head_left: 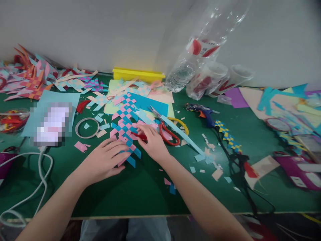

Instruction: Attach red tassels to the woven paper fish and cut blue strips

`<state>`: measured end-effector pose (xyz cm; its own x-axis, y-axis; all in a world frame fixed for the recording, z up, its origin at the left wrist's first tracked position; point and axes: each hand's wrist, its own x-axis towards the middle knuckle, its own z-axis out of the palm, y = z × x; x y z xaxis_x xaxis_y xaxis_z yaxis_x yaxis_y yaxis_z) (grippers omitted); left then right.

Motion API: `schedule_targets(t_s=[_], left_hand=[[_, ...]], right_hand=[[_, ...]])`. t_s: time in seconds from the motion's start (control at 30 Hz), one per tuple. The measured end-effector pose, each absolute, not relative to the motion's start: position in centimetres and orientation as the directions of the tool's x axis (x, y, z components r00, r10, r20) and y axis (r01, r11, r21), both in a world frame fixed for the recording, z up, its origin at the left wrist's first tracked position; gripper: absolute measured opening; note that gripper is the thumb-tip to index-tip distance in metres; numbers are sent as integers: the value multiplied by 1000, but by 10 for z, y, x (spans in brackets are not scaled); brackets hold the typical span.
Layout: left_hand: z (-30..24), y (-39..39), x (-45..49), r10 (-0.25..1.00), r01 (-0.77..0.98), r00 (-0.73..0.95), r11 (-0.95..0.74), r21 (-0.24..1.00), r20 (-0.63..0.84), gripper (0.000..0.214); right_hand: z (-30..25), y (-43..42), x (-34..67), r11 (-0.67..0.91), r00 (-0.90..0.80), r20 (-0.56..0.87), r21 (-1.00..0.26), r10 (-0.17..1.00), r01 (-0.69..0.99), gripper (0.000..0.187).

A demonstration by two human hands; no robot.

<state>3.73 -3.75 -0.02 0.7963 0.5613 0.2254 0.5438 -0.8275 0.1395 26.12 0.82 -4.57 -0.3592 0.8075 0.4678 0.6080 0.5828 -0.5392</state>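
Observation:
A pink and blue woven paper strip piece [124,124] lies on the green table [140,187] in the middle. My left hand [106,159] lies flat on its lower end, fingers stretched out. My right hand [151,142] sits just to the right, fingers bent and pinching at the weave's right edge near a pink strip. Red-handled scissors [167,132] lie right beside my right hand, and a long light-blue strip [184,135] runs diagonally past them.
A tape roll [87,128] lies left of the weave, with a white cable [37,180] at the near left. Clear plastic bottles [200,57] lean at the back, a yellow tray [137,74] by the wall, a blue glue gun [204,113] and black cord to the right. Paper scraps lie scattered around.

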Motion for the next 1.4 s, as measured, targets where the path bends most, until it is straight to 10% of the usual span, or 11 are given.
schedule_targets(t_s=[0.4,0.67,1.4], left_hand=[[3,-34,35,500,490,792,-863,124,351,22],[-3,-32,36,515,501,776,-854,141,364,20],[-24,-28,44,695,598,495,-708,375,522,12]], right_hand=[[-34,-2,265,441,-93,454,-765,886,469,36],[-30,-8,267,128,40,129,-991,991,29,42],[4,-103,243,-427,-119,-416,-811,901,-399,39]])
